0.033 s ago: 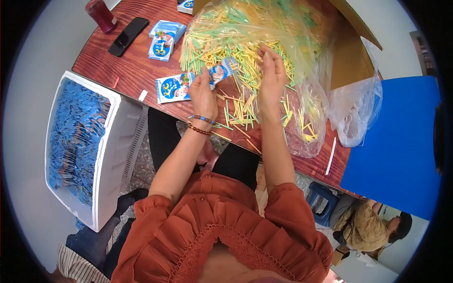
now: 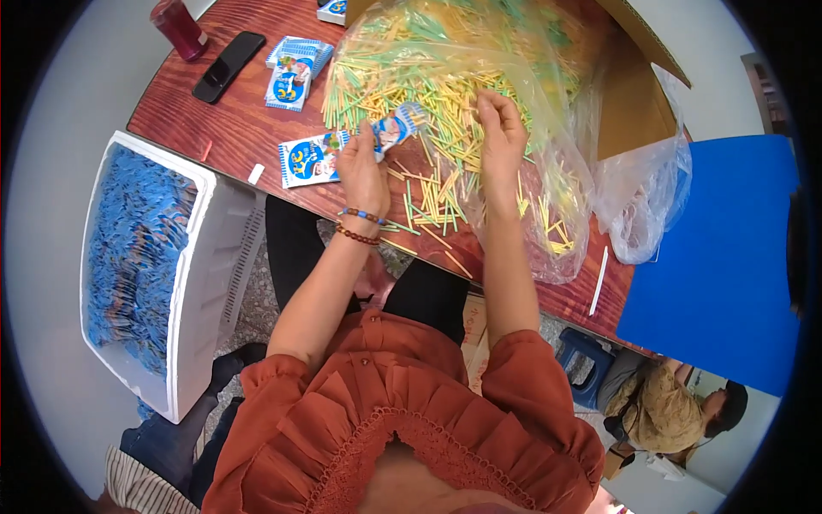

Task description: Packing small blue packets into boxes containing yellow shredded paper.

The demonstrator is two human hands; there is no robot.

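My left hand (image 2: 363, 176), with two beaded bracelets at its wrist, pinches a small blue-and-white packet (image 2: 401, 125) whose far end shows transparent. Under and beside that hand lies a flat packet (image 2: 310, 161) of the same print. Over a heap of short thin yellow and green sticks (image 2: 445, 141) hovers my right hand (image 2: 503, 137). Its thumb and fingertips are drawn together, and whatever they may hold is too small to make out. The heap spills from a large clear plastic bag (image 2: 539, 103) onto the red-brown wooden table (image 2: 184, 111).
A phone (image 2: 229, 67), a red jar (image 2: 180, 30) and stacked packets (image 2: 293, 77) lie at far left. Left of the table stands a white foam box (image 2: 184, 283) full of blue pieces. An open carton (image 2: 638, 120), a crumpled bag (image 2: 638, 206) and a blue panel (image 2: 715, 257) are right.
My right hand has shifted slightly right and toward me over the sticks, its fingers curling in more. The left hand keeps hold of the packet.
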